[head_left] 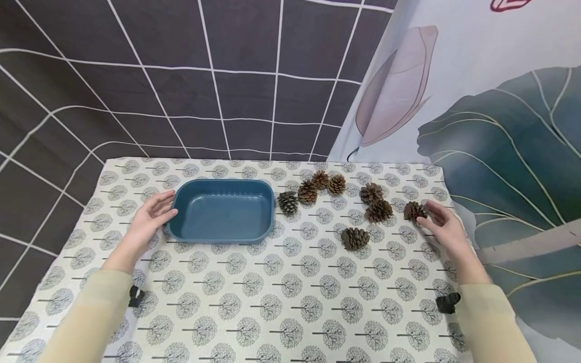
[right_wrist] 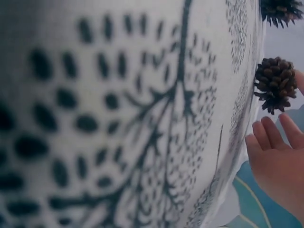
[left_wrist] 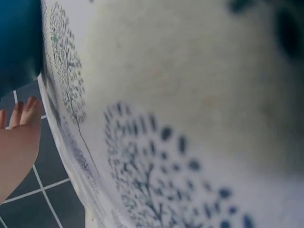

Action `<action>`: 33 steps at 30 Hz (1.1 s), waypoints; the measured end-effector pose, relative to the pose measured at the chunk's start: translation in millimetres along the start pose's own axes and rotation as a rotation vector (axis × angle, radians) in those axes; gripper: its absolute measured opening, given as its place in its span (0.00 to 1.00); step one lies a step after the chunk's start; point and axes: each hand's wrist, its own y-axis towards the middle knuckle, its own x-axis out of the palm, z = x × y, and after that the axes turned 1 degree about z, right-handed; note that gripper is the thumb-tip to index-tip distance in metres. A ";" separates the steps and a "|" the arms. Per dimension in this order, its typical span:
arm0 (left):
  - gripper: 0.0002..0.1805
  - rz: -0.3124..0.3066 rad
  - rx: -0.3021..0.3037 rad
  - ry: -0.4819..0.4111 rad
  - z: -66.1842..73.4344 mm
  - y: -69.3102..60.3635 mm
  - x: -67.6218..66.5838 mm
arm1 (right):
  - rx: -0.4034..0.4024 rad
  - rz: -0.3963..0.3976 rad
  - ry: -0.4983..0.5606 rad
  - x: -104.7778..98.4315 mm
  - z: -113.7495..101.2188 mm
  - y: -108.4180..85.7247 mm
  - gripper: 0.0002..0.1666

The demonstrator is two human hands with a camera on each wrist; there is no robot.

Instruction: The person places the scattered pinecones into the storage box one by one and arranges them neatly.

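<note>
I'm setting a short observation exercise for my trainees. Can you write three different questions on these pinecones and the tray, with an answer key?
1. How many pinecones lie on the tree-print cloth?
2. Which thing is the person's left grip nearest to?
A) a spoon
B) the blue tray
C) a pinecone
3. True or false: the person's right grip is nearer the blue tray than any pinecone.

Key:
1. Eight.
2. B.
3. False; it is right by the rightmost pinecone, well away from the tray.

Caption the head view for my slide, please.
Left hand at a blue tub, right hand at the rightmost of eight pine cones, on a tree-print cloth.
</note>
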 end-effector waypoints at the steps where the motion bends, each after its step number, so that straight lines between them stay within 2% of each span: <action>1: 0.35 -0.015 -0.014 -0.048 -1.2 -0.1 -0.8 | 0.005 -0.010 0.009 -0.3 1.6 -0.1 0.45; 4: 0.32 -0.054 -0.031 -0.229 -5.9 -0.5 -1.7 | 0.005 -0.035 0.055 -2.5 5.7 -0.9 0.44; 7: 0.28 -0.082 -0.005 -0.361 -10.5 -0.2 -0.2 | 0.001 -0.041 0.069 -5.2 7.1 -0.7 0.43; 11: 0.24 -0.106 0.026 -0.450 -14.6 -0.4 1.5 | 0.014 -0.057 0.034 -5.6 6.1 0.2 0.43; 21: 0.24 -0.197 0.047 -0.571 -21.3 1.2 0.1 | 0.075 -0.018 -0.012 -1.0 3.7 4.7 0.44; 25: 0.26 -0.237 0.045 -0.607 -23.9 1.4 -1.4 | 0.089 -0.001 0.012 -1.4 2.8 5.0 0.44; 33: 0.28 -0.280 0.055 -0.656 -26.6 1.6 -2.7 | 0.127 0.005 0.086 -3.4 -0.5 3.9 0.44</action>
